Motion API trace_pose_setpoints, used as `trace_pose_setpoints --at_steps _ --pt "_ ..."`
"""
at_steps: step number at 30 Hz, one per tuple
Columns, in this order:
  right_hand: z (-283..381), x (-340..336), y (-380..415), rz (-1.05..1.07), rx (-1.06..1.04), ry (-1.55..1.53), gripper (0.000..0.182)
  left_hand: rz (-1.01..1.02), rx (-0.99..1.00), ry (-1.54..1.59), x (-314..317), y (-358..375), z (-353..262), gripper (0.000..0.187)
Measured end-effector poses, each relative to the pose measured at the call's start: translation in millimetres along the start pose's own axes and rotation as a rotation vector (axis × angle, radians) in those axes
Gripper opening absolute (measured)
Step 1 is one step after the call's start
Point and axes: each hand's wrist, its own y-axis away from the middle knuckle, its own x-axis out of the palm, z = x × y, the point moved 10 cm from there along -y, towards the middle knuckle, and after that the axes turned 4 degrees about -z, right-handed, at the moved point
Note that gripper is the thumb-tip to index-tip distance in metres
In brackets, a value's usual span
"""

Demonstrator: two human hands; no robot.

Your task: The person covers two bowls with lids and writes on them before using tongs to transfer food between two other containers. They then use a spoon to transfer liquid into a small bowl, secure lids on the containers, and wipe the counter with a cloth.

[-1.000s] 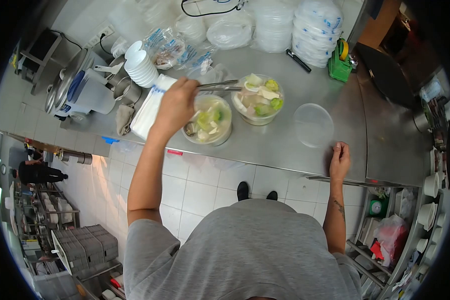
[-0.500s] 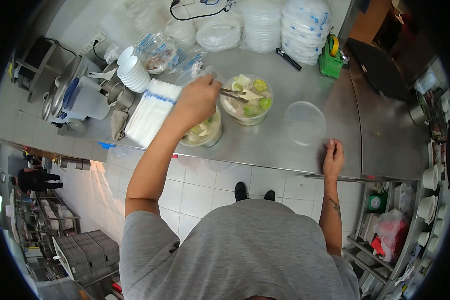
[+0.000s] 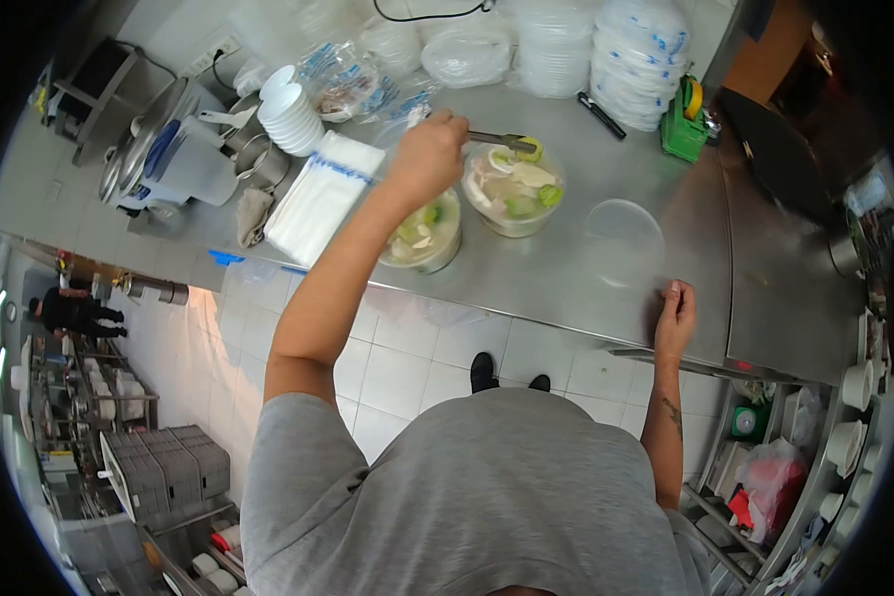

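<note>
My left hand (image 3: 429, 154) is closed on metal tongs (image 3: 492, 137), held above a clear round tub (image 3: 517, 221). The tongs' tips are at a green vegetable piece (image 3: 529, 150) by the tub's far rim. Pale slices and other green pieces sit in liquid in this tub. A second tub (image 3: 432, 248) with similar food stands partly under my left forearm. At the counter's front edge rests my right hand (image 3: 674, 320), its fingers curled and nothing visible in them. Just beyond it lies a clear round lid (image 3: 626, 243) on the steel counter.
A folded white cloth (image 3: 323, 199), stacked white cups (image 3: 290, 117) and metal pots (image 3: 260, 161) stand on the left. Along the back are wrapped stacks of plastic containers (image 3: 641, 60), a black marker (image 3: 602, 115) and a green tape dispenser (image 3: 685, 124). A person (image 3: 77, 310) stands far left.
The tongs have moved from the middle of the tub to its far rim, now at a green piece. My right hand stays at the counter edge. The whole view has shifted slightly.
</note>
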Motion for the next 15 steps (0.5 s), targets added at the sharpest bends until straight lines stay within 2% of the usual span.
trace_pose_setpoints --at_steps 3,8,15 --pt "-1.0 0.1 -0.7 -0.002 -0.002 -0.03 0.024 -0.073 -0.013 0.026 -41.0 15.7 22.1 0.009" --pt "-1.8 2.4 -1.3 0.017 0.003 -0.051 0.025 -0.011 -0.177 -0.098 -105.0 57.8 44.3 0.009" --pt "1.8 4.9 -1.0 0.047 -0.007 -0.002 0.024 0.001 -0.192 -0.27 -93.4 101.6 65.4 0.004"
